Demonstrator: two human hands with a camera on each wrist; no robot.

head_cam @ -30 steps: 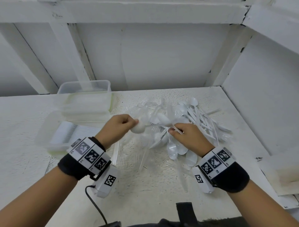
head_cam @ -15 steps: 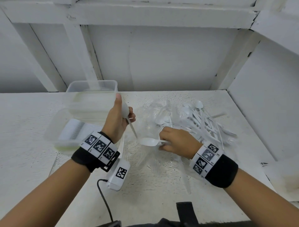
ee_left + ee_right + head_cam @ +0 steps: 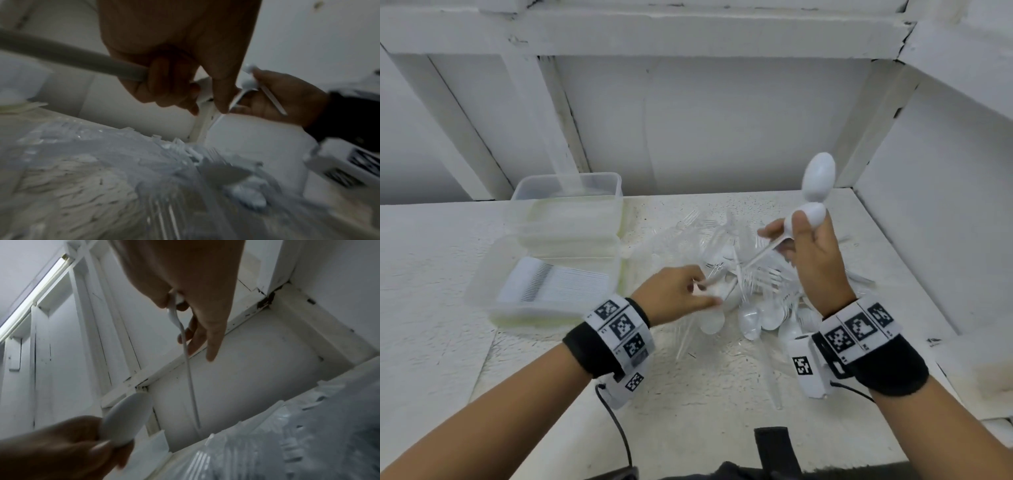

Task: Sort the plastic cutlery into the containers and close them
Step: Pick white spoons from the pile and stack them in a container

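Two hands work over a heap of plastic cutlery [image 3: 753, 284] on the white table [image 3: 722, 377]. Right hand [image 3: 812, 253]: raised above the heap, fingers curled round the necks of white spoons [image 3: 819, 178]; one bowl stands upright above the fingertips, a second bowl sits just below it against the thumb, and a handle slants down and left toward the heap. In the right wrist view a thin white handle [image 3: 190, 369] hangs from the pinch of thumb and fingers, the remaining fingers extended. Left hand [image 3: 678, 296]: low at the near left edge of the heap, fingers curled and pinching a white spoon [image 3: 125, 418] by the base of its bowl; the left wrist view shows its handle [image 3: 72, 60] running out past the curled fingers. That view is blurred, so finer detail of the grip cannot be read.

The heap holds white spoons and clear forks lying crossed over one another, several spoon bowls pointing toward the viewer. Left of the heap, and just beside it, lie clear plastic containers [image 3: 551, 274]: a near one holding a flat row of white cutlery, its kind too small to tell, and a far one [image 3: 568, 192] against the back wall, with translucent lids or trays stacked between them. Both wrists carry black bands [image 3: 887, 366] with printed square markers and a small white camera unit [image 3: 808, 366].
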